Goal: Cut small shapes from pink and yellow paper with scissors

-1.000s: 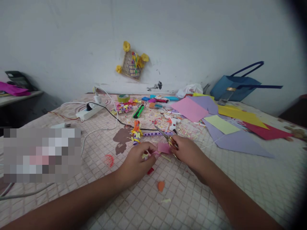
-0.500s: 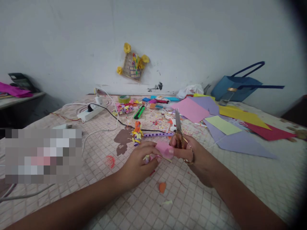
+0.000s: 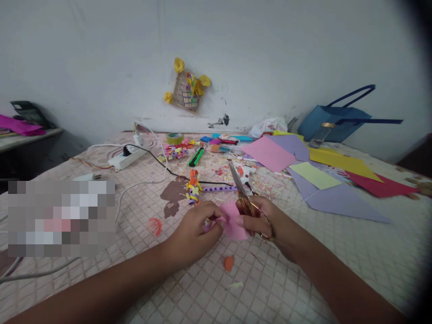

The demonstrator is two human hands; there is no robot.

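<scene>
In the left hand [image 3: 199, 225], thumb and fingers pinched tight on the left edge of a small pink paper [image 3: 234, 228]. Maybe some little bits tucked in there too, but too hidden to name. In the right hand [image 3: 273, 218], closed fingers around gold-handled scissors [image 3: 238, 180], with the blades pointing up and away, close together by the look of it. Thumb of that hand also touching the right side of the pink paper, right between both hands. Likely very light, thin and bendy, and easy to crease or rip. Best to hold by the edges, with a soft pinch, away from the blades. For the scissors, likely hard and heavier, best to hold by the loops.

Nearer on the checked cloth [image 3: 182, 292], an orange scrap [image 3: 229, 263]. Past the left hand, a little paper craft [image 3: 193, 191] near a spotted purple strip [image 3: 219, 189]. Farther back, a green cutter [image 3: 196, 157]. Off to the right, a big purple sheet [image 3: 344, 207].
</scene>
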